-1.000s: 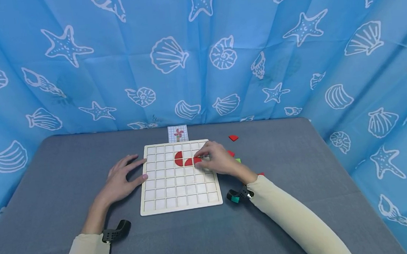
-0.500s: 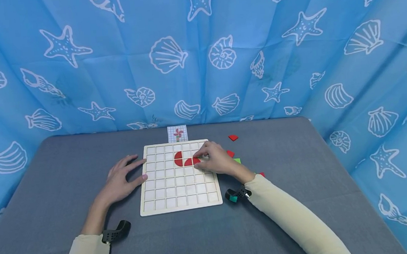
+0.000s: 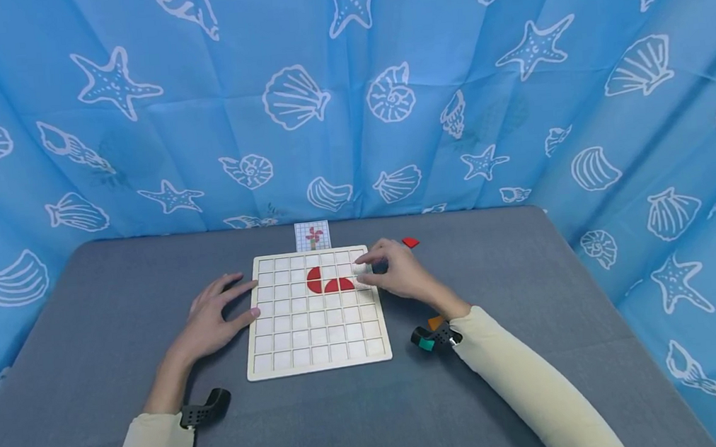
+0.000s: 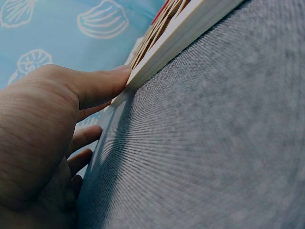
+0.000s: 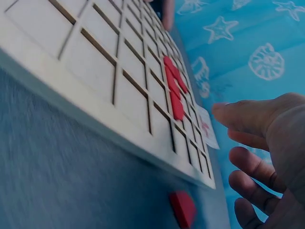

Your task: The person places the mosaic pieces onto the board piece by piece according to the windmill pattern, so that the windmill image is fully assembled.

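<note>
A square wooden grid board lies on the grey table. Two red quarter-circle pieces form a half disc in its upper middle, and more red pieces sit side by side just to the right. My left hand touches the board's left edge with thumb and forefinger, fingers spread. In the left wrist view the thumb rests against the board's side. My right hand hovers over the board's right edge, thumb and forefinger apart. Nothing shows between those fingers in the right wrist view.
A small card with a red pinwheel flower on a grid lies behind the board. One loose red piece is beyond the right hand, and an orange piece shows beside the right wrist. A blue shell-patterned curtain hangs behind the table.
My right hand has let go of the red piece, now lying in its grid cell, and has moved right with fingers parted. The left hand has stayed put.
</note>
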{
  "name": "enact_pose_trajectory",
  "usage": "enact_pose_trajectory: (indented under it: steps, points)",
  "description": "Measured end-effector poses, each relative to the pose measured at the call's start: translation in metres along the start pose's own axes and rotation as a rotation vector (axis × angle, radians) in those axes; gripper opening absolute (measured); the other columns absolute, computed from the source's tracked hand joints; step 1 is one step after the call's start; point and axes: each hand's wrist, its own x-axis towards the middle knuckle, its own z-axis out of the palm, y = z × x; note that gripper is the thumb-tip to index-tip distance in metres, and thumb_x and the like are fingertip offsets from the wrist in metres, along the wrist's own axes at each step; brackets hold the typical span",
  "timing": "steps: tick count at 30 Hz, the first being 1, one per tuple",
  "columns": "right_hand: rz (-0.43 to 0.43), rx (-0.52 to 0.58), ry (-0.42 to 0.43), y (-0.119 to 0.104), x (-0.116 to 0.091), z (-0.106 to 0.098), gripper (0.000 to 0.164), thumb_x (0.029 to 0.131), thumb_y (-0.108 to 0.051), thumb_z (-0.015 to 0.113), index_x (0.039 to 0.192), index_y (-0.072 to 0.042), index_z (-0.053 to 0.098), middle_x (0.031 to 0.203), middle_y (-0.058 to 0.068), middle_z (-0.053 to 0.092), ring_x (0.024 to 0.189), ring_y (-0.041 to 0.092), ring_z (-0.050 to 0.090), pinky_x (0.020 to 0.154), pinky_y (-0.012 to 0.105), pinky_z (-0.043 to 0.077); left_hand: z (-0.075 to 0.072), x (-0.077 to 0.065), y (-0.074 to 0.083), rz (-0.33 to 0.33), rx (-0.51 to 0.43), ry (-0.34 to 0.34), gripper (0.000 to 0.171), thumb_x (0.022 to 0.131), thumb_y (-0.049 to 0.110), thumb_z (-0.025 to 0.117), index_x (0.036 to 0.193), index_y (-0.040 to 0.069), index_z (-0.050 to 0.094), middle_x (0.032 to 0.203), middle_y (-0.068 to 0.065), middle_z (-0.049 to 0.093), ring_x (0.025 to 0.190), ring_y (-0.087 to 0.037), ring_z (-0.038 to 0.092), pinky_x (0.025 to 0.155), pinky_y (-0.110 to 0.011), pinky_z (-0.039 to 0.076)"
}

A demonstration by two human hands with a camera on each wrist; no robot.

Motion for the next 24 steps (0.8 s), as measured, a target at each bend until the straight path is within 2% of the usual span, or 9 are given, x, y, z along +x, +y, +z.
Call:
enact_pose_trajectory:
  steps: [7, 14, 24]
  points:
    - [0.028, 0.002, 0.076, 0.016, -0.01, -0.019, 0.031, 0.09, -0.015, 0.079, 0.117, -0.001, 0.076, 0.104, 0.015, 0.064, 0.101, 0.034, 0.062, 0.086, 0.051, 0.049, 0.0, 0.0, 0.002, -0.018, 0.002, -0.01, 0.062, 0.095, 0.041, 0.071, 0.146, 0.01, 0.056, 0.156, -0.026, 0.035, 0.146, -0.051, 0.02, 0.11, -0.074, 0.01]
    - [0.071, -0.002, 0.087, 0.035, -0.02, -0.03, 0.032, 0.09, -0.018, 0.079, 0.118, -0.004, 0.076, 0.106, 0.013, 0.065, 0.1, 0.033, 0.058, 0.084, 0.047, 0.047, 0.0, 0.001, 0.002, -0.022, 0.004, -0.012, 0.062, 0.095, 0.042, 0.07, 0.146, 0.01, 0.056, 0.156, -0.025, 0.035, 0.147, -0.051, 0.02, 0.11, -0.074, 0.01]
    - [0.093, -0.024, 0.145, 0.056, -0.029, -0.047, 0.03, 0.089, -0.013, 0.079, 0.117, -0.002, 0.075, 0.107, 0.015, 0.065, 0.098, 0.033, 0.058, 0.081, 0.045, 0.044, 0.0, 0.0, 0.001, -0.018, -0.002, -0.007, 0.061, 0.095, 0.04, 0.071, 0.146, 0.01, 0.056, 0.156, -0.025, 0.035, 0.147, -0.05, 0.02, 0.111, -0.074, 0.01]
